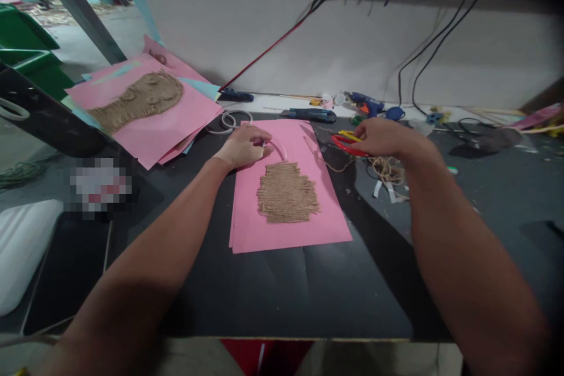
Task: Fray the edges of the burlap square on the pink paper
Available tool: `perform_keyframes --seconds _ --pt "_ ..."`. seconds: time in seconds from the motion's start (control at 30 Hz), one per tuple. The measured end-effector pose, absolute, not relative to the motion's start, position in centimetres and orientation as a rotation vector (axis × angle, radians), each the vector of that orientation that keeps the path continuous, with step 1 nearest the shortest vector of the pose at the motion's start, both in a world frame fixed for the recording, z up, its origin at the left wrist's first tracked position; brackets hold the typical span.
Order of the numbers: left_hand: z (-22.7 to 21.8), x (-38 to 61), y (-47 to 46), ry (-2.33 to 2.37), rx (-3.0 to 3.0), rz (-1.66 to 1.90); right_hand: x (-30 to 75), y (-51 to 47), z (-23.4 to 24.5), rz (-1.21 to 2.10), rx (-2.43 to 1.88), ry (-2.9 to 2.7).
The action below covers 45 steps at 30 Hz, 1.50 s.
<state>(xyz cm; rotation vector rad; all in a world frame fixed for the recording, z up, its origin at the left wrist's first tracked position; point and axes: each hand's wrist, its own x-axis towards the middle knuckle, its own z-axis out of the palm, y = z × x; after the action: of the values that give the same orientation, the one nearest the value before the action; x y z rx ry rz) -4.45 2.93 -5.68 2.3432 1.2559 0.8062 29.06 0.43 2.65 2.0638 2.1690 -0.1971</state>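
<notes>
On a pink sheet of paper (247, 229) lies a block of brown twine strands (287, 194) set side by side in rows, with stepped edges. Just above it, at the sheet's upper left, my left hand (242, 147) is closed in a pinch. A pale curved strip (280, 149) reaches from its fingertips towards the twine; it may be part of a ring. Over the sheet's right edge, my right hand (379, 136) grips scissors with red and yellow handles (348, 142). Their blades point left and are hard to make out. A loose strand runs down below them.
More pink sheets (150, 135) bearing a twine shape (145, 97) lie at the left. White rings (229, 121), a utility knife (308, 114) and a blue glue gun (368, 104) line the back. A twine bundle (388, 170) sits right of the sheet. Cables hang behind.
</notes>
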Motion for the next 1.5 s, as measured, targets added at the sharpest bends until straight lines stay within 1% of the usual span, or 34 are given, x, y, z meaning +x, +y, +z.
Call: perform_keyframes --seconds 0.2,0.33,0.53,0.73,0.9,1.23,1.5 --pt "-5.1 -4.8 2.6 1.327 2.102 0.877 29.6 -0.8 3.8 -0.342 2.006 2.251" --pt "-4.6 -5.0 2.5 1.332 2.003 0.905 29.4 -0.9 3.2 -0.413 2.016 2.272" --pt "-4.4 -5.3 2.2 1.295 1.963 0.936 28.3 -0.8 2.1 -0.602 1.879 2.375" --pt "-4.0 -5.3 2.0 1.264 1.971 0.906 26.1 -1.2 1.7 -0.598 1.819 2.427" --pt "-4.1 -5.3 2.0 1.242 1.983 0.916 24.6 -1.4 1.4 -0.585 1.867 2.446" --pt "-4.2 -5.4 2.1 1.232 1.968 0.928 24.5 -0.3 -0.8 -0.460 1.916 2.586" --pt "-4.3 -5.3 2.2 1.225 1.980 0.933 24.7 -0.1 -1.2 -0.500 1.891 2.603"
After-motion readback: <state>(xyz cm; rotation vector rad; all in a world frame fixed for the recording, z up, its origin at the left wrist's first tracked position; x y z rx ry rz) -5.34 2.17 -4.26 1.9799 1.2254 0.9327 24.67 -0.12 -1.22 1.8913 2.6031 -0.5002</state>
